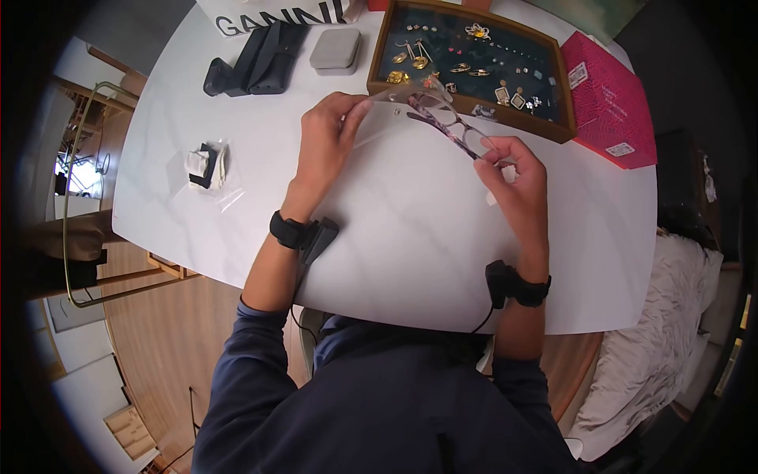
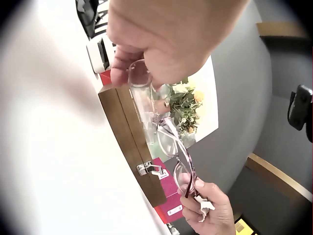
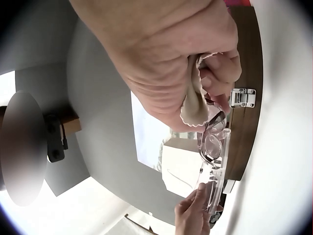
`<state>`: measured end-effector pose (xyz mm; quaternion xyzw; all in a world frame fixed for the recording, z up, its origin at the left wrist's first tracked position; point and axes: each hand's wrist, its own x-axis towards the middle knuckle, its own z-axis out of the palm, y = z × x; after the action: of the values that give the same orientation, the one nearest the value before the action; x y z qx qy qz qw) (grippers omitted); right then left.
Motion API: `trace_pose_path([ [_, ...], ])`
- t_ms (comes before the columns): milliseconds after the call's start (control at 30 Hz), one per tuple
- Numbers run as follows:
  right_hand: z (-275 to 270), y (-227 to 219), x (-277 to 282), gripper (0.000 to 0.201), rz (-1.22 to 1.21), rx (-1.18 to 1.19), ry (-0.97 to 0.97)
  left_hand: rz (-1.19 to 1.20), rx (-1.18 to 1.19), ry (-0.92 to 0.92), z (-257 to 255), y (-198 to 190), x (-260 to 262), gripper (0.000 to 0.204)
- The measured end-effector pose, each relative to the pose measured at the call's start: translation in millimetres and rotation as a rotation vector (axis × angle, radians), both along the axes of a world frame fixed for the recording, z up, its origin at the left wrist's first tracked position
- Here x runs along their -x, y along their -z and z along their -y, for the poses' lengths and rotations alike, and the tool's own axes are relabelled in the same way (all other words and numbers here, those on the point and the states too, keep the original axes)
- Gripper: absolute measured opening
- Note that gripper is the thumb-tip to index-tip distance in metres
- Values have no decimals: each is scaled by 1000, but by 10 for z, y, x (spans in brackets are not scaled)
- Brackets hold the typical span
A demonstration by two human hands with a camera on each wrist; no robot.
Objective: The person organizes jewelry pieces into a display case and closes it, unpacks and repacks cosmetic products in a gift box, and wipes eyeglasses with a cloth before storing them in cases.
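In the head view my left hand [image 1: 325, 142] pinches the near end of a clear, see-through plastic holder [image 2: 143, 105] between thumb and fingers. My right hand [image 1: 519, 180] grips a pair of eyeglasses [image 1: 446, 133] with a purple mottled frame, fingers at one end of it. The other end of the glasses points toward my left hand and overlaps the clear plastic. Tucked in the right palm is a small cream cloth [image 3: 194, 105] with a zigzag edge. Both hands are raised above the white table [image 1: 410, 229], in front of a wooden display case [image 1: 545, 133].
Jewellery fills the display case, which has a metal latch [image 3: 243, 98]. A pink box [image 1: 616, 110] lies right of it. At the back left are a grey box [image 1: 335, 51], a black case [image 1: 276, 59] and a lettered bag [image 1: 268, 14]. A plastic packet [image 1: 207, 166] lies at left.
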<state>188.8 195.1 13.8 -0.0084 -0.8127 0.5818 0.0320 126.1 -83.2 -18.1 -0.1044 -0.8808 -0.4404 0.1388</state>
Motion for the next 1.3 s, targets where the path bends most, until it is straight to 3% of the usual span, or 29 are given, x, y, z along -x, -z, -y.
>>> trace_pose_path([
  [133,155,78,-25,33,-144,-26,39,-32,16,37,10,-11,-8,28],
  [200,281,46,-46,32,-435,-330,-2,-47,-15,146,2,-4,-18,28],
  [333,442,131,-110,41,-542,-486,110,19,21,162,-67,-111,-99,31],
  [400,520,108,-154,43,-588,-481,102,227,-180,173,-142,-148,-139,26],
  [467,555,105,-153,45,-634,-478,93,224,-223,249,-171,-60,-147,27],
  [533,564,123,-140,45,-730,-421,-38,222,-266,327,-230,-62,-192,29],
  [633,518,170,-133,51,-664,-476,-146,290,-392,485,-333,-95,-280,48],
  [767,524,163,-126,52,-603,-459,-174,345,-300,546,-389,-161,-328,56],
  [833,567,113,-129,51,-581,-398,-183,120,-195,573,-442,-166,-356,53],
  [1100,476,121,-106,52,-524,-297,-203,160,-256,525,-420,-79,-337,48],
  [1300,454,249,-84,49,-482,-155,43,6,-202,486,-447,-155,-390,24],
])
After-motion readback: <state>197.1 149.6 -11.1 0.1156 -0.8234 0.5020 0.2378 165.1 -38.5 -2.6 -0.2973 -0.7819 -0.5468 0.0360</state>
